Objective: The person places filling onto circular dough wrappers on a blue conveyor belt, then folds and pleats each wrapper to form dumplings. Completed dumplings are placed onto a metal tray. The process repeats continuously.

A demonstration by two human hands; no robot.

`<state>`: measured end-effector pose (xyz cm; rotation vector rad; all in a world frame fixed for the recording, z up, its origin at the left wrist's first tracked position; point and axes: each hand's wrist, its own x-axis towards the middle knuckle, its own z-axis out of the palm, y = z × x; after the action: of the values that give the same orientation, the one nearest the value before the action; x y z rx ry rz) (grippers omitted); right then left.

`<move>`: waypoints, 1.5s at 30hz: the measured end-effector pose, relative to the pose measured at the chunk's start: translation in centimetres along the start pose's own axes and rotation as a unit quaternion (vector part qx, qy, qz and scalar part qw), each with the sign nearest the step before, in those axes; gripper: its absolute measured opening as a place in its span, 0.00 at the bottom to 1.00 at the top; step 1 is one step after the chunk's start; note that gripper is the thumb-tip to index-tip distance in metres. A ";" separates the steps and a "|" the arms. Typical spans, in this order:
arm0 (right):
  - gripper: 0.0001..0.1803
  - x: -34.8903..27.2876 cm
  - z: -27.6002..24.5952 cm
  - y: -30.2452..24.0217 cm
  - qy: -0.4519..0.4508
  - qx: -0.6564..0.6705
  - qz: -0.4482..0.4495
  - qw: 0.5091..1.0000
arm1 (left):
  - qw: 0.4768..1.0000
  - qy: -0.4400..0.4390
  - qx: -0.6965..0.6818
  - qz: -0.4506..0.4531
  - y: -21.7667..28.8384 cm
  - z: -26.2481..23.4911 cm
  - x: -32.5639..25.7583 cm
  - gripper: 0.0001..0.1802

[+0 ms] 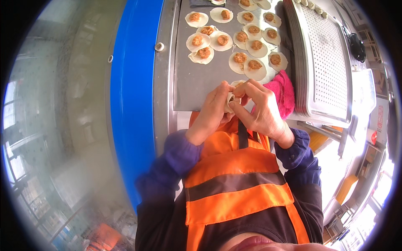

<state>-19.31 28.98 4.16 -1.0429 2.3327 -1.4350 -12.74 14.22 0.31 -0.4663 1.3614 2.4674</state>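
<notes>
Close in front of my body, both hands meet at a small pale dough dumpling [229,103]. My left hand [212,109] cups it from the left, its fingers closed round the dough. From the other side, the bent thumb and fingers of my right hand [263,106] pinch the dumpling's edge. Any filling in it is hidden by my fingers. Just beyond, several round wrappers [226,46] lie on the steel table [184,79], each with a lump of orange-brown filling [254,64]. Some of them overlap. One wrapper is partly covered by my fingers.
A crumpled pink cloth [284,94] lies by my right wrist. To the right stands a stack of perforated metal trays [328,75], with several finished dumplings [311,5] at its far end. A blue panel [134,83] and metal edge run along the left.
</notes>
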 end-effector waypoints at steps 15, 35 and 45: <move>0.11 -0.3 -0.1 -0.7 0.007 0.011 0.014 1.000 | 0.998 -0.027 -0.056 0.011 -1.6 -0.3 0.8 0.28; 0.06 -1.4 -0.9 0.4 -0.047 -0.059 -0.116 0.990 | 0.982 -0.078 -0.169 -0.044 -1.3 -0.8 -0.4 0.25; 0.08 -1.5 -1.1 0.7 -0.029 -0.057 -0.124 0.990 | 0.996 0.008 -0.092 -0.010 -0.5 1.0 -1.0 0.28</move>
<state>-19.12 30.99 3.83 -1.4317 2.3327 -1.3417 -11.79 15.27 0.85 -0.5394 1.1336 2.5903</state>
